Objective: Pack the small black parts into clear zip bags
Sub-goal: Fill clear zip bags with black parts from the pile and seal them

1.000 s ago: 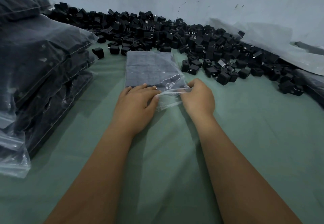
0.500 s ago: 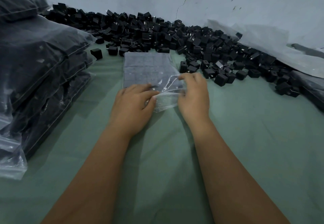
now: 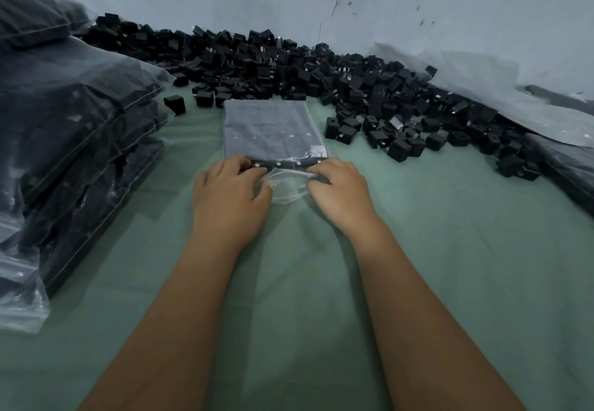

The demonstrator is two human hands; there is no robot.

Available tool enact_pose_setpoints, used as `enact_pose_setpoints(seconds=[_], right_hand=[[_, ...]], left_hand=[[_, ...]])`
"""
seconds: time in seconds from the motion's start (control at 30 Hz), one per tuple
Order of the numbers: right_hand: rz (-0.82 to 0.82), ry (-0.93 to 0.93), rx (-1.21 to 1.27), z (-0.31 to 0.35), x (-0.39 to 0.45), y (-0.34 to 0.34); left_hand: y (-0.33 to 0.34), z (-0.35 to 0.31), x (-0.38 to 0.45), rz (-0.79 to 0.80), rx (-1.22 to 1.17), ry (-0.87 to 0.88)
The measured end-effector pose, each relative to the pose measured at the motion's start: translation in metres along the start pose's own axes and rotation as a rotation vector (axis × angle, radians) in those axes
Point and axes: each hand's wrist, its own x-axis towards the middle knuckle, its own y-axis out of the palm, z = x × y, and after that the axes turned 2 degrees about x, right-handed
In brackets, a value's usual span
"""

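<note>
A clear zip bag filled with a flat layer of black parts lies on the green cloth in front of me. Its open mouth faces me, and a row of black parts shows at that edge. My left hand pinches the bag's near left corner, thumb on the loose plastic flap. My right hand pinches the near right corner the same way. A large heap of loose small black parts runs along the wall behind the bag.
Several filled zip bags are stacked high at the left. A pile of empty clear bags leans against the wall at the right. Green cloth covers the surface. The wall stands close behind the heap.
My right hand slid from the top of the bag's right edge down to the near right corner. The raised, crumpled flap now lies flatter between my two hands.
</note>
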Motion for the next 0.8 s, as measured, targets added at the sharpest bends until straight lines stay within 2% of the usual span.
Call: enact_pose_setpoints(seconds=[0.07, 0.13, 0.2, 0.27, 0.4, 0.47, 0.53, 0.57, 0.63, 0.7, 0.77, 0.8], right_hand=[[-0.051, 0.096, 0.218, 0.003, 0.000, -0.004], [-0.225, 0.170, 0.419, 0.000, 0.006, -0.010], [-0.363, 0.177, 0.336, -0.008, 0.017, -0.015], [-0.383, 0.188, 0.196, -0.019, 0.034, -0.018], [-0.271, 0.152, 0.015, -0.026, 0.072, -0.020], [-0.257, 0.125, -0.207, -0.025, 0.095, -0.022], [-0.283, 0.187, -0.385, -0.025, 0.121, -0.026], [-0.267, 0.255, -0.389, -0.025, 0.134, -0.029], [-0.164, 0.391, -0.306, -0.030, 0.154, -0.034], [0.016, 0.442, -0.309, -0.037, 0.165, -0.032], [0.161, 0.405, -0.490, -0.039, 0.165, -0.024], [0.180, 0.373, -0.574, -0.038, 0.162, -0.020]], left_hand=[[0.000, 0.001, 0.000, 0.009, 0.008, -0.004], [-0.001, 0.001, 0.000, -0.012, -0.004, -0.006], [-0.001, 0.000, -0.001, -0.025, -0.007, 0.000], [-0.001, -0.001, -0.001, -0.009, 0.010, 0.004], [0.000, -0.001, -0.001, 0.029, 0.050, -0.002], [0.001, -0.001, -0.001, 0.032, 0.051, -0.008], [0.002, 0.000, 0.000, 0.029, 0.049, -0.005], [0.003, 0.000, 0.000, 0.022, 0.046, -0.003], [0.005, 0.001, 0.001, 0.004, 0.031, -0.003], [0.007, 0.002, 0.002, -0.006, 0.016, -0.005], [0.007, 0.003, 0.003, -0.011, 0.008, -0.003], [0.007, 0.004, 0.003, -0.015, 0.004, -0.004]])
